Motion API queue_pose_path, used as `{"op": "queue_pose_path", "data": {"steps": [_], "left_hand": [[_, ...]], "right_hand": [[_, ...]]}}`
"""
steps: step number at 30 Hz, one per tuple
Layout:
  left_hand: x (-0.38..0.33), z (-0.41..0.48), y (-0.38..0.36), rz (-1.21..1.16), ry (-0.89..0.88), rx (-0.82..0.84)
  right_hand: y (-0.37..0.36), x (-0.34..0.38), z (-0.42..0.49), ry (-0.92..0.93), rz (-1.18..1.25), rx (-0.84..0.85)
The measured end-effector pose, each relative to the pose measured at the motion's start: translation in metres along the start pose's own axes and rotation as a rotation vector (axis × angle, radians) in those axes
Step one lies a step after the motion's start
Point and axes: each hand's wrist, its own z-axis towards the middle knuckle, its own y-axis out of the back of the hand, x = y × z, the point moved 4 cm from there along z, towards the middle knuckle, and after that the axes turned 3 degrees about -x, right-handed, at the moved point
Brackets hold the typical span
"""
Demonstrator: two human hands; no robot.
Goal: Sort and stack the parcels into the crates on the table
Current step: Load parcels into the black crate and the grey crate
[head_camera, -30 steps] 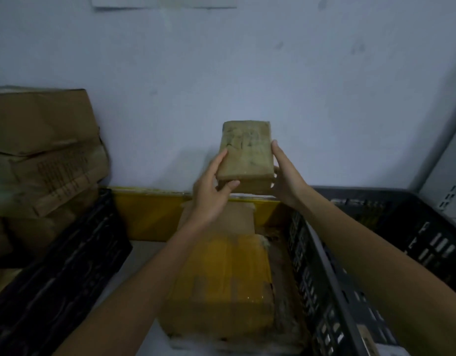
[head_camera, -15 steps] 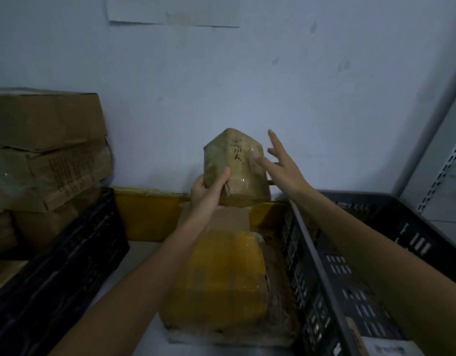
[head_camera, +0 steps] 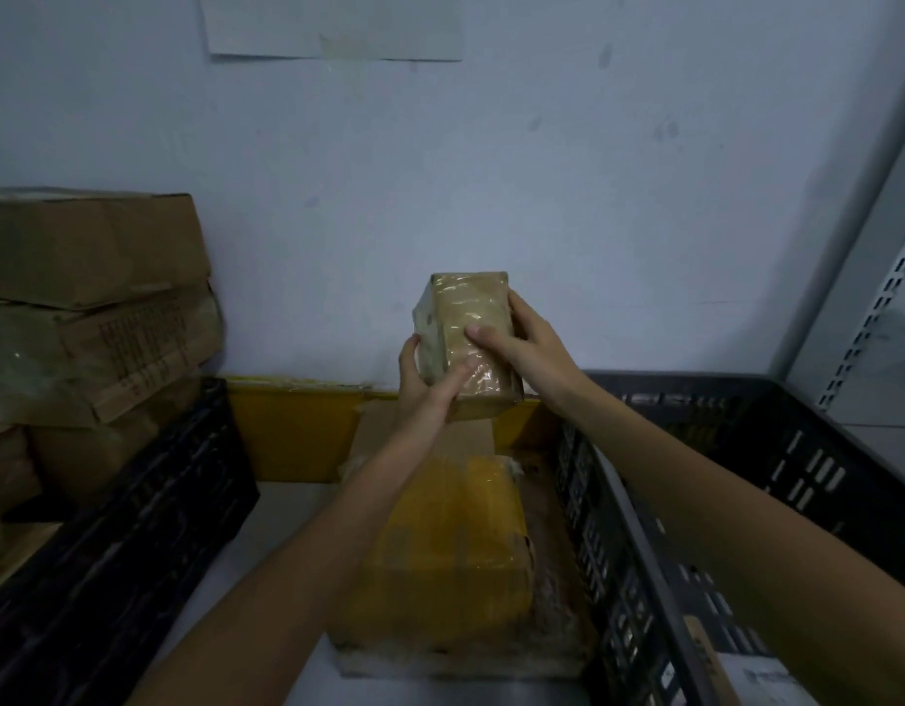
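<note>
Now | left hand [head_camera: 421, 387] grips taped cardboard parcel [head_camera: 465, 310] from below | right hand [head_camera: 524, 343] clasps its right side, thumb on front

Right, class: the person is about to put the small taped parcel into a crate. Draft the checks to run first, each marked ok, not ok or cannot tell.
1. Grip on the small parcel: ok; left hand and right hand both hold it.
2. Parcel lifted clear: ok; it hangs above the yellow parcel.
3. Room in the grey crate: ok; bare floor shows inside.
4. Room in the black crate: cannot tell; its inside is too dark.
5. Sorting label read: cannot tell; only glossy tape faces the camera.
</note>
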Motion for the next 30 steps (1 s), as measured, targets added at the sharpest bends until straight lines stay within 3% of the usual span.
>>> {"op": "queue_pose_path", "data": {"steps": [3,5,8,13,20,23,30], "left_hand": [[-0.006,-0.003,-0.002,0.503,-0.209,-0.145],[-0.005,-0.010,-0.012,0.730,-0.282,-0.149],[0.001,-0.009,-0.017,0.596,-0.256,-0.040],[0.021,-0.025,-0.043,0.288,-0.025,0.264],[0.033,-0.068,-0.126,0.211,-0.087,0.341],[0.041,-0.082,-0.165,0.213,-0.092,0.403],[0.091,-0.108,-0.245,0.357,0.074,0.591]], "right_hand": [[0.009,0.004,0.003,-0.057,-0.042,-0.071],[0.013,-0.001,0.001,-0.070,-0.113,-0.097],[0.036,-0.016,-0.013,-0.140,0.007,-0.189],[0.080,-0.033,-0.051,-0.215,0.262,-0.177],[0.168,-0.047,-0.090,-0.211,-0.070,-0.203],[0.211,-0.059,-0.107,-0.249,-0.093,-0.191],[0.291,-0.104,-0.129,-0.515,-0.209,0.075]]}}
